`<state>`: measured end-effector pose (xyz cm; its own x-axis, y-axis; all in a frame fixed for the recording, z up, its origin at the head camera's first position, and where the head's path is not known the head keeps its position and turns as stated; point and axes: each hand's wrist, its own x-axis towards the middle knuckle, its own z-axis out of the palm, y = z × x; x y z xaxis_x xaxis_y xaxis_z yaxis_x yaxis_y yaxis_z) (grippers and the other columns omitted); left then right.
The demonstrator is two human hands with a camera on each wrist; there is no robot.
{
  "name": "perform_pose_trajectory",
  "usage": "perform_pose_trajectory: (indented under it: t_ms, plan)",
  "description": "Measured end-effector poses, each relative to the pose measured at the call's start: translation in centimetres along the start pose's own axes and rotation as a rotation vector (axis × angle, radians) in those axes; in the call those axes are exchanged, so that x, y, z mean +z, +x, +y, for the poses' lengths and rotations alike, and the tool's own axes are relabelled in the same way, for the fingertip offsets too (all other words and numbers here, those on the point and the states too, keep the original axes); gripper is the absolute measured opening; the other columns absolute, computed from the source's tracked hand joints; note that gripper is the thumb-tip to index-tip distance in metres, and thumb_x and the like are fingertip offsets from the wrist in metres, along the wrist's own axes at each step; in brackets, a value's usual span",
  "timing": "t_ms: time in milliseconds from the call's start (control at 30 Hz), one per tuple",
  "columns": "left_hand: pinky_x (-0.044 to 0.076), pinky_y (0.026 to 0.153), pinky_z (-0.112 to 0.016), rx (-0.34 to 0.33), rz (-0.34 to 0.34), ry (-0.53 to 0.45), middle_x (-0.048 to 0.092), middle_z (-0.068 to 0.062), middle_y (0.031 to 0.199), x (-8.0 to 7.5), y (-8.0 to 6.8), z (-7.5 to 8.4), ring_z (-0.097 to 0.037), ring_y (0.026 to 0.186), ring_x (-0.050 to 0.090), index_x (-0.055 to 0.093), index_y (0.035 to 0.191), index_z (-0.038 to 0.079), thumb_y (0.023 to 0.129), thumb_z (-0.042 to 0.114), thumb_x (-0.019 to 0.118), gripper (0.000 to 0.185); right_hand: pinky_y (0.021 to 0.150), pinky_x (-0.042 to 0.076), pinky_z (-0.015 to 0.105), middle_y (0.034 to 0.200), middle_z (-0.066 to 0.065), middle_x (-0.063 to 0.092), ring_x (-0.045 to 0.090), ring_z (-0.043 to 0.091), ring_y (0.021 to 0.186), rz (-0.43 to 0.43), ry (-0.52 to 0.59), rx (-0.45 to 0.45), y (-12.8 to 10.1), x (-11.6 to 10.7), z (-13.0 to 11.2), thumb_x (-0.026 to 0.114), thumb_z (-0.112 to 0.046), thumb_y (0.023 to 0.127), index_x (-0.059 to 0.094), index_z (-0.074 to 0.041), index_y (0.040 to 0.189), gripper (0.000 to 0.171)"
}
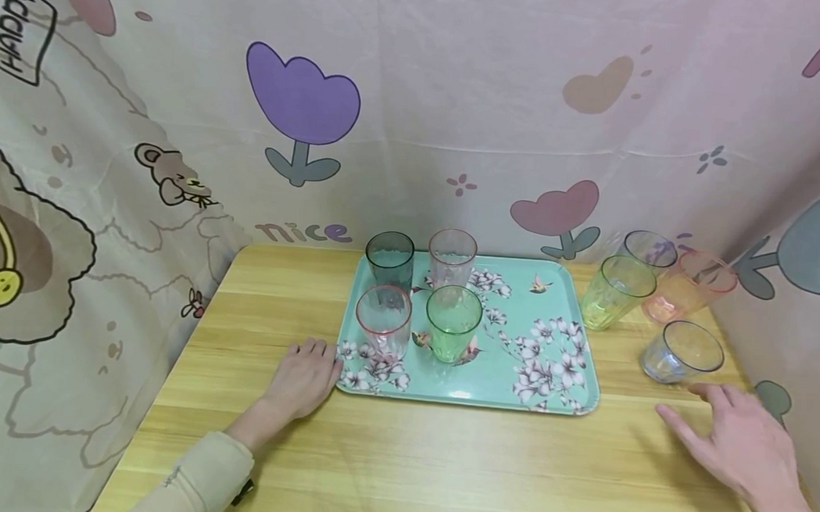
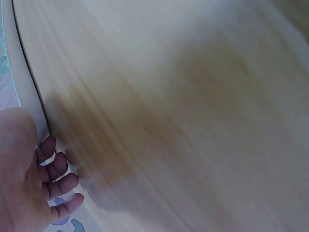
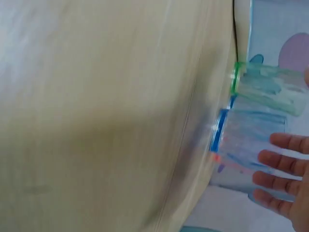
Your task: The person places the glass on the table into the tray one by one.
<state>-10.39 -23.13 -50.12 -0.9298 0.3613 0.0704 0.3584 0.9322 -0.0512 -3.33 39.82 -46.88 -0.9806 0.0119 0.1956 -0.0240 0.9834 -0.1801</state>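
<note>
The printed curtain (image 1: 462, 95) reads "nice" low behind the table and "HAPPY", upside down, at upper left.

Both wrist views blurred; right hand (image 3: 289, 179) cut off by edge.

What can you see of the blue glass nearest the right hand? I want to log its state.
The blue glass is a clear, blue-tinted tumbler, seemingly plastic, with a darker rim. It looks empty and stands upright on the wooden table, right of the floral tray and in front of the orange glass. The right hand reaches toward it with straight fingers, not touching.
</note>
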Motion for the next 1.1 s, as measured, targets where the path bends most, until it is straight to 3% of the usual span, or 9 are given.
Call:
perform_pose_trajectory:
  t_ms: [133,267,567,800,1100]
  plan:
    - [0.052,0.090,-0.051,-0.001,-0.007,0.002,0.070,-0.018,0.107,0.1,0.1,0.0,-0.035,0.108,0.064,0.064,0.112,0.002,0.109,0.031,0.050,0.033,0.071,0.046,0.066,0.125,0.037,0.061,0.057,0.059,0.103,-0.038,-0.004,0.070,0.0,-0.2,1.1,0.071,-0.065,0.089,0.063,0.005,0.122,0.078]
    - [0.052,0.090,-0.052,0.000,0.006,0.001,0.071,-0.018,0.107,0.2,0.0,-0.1,-0.035,0.108,0.064,0.064,0.112,0.002,0.108,0.031,0.051,0.033,0.061,0.046,0.063,0.118,0.041,0.057,0.056,0.060,0.095,-0.049,-0.025,0.109,0.2,-0.4,1.8,0.070,-0.068,0.089,0.060,0.010,0.124,0.086]
    - [0.052,0.089,-0.051,0.004,0.029,-0.005,0.071,-0.018,0.106,0.3,0.0,-0.1,-0.035,0.107,0.064,0.064,0.110,0.002,0.108,0.030,0.051,0.031,0.053,0.041,0.060,0.102,0.046,0.057,0.055,0.063,0.083,0.099,-0.076,0.042,1.0,-0.3,2.7,0.079,-0.071,0.076,0.058,0.022,0.117,0.103]
    - [0.051,0.088,-0.050,0.003,0.031,0.002,0.071,-0.019,0.107,0.4,0.0,-0.2,-0.034,0.107,0.064,0.064,0.109,0.002,0.107,0.030,0.052,0.031,0.057,0.036,0.059,0.105,0.049,0.053,0.053,0.066,0.084,0.058,-0.101,0.082,1.6,-0.1,2.9,0.075,-0.074,0.078,0.052,0.021,0.122,0.107]
    - [0.051,0.086,-0.049,0.006,0.042,0.001,0.071,-0.018,0.106,0.5,0.0,-0.2,-0.034,0.106,0.064,0.063,0.107,0.003,0.107,0.030,0.052,0.029,0.053,0.037,0.055,0.100,0.048,0.054,0.055,0.064,0.080,0.039,-0.113,0.062,3.1,0.3,3.6,0.075,-0.076,0.077,0.052,0.023,0.119,0.110]
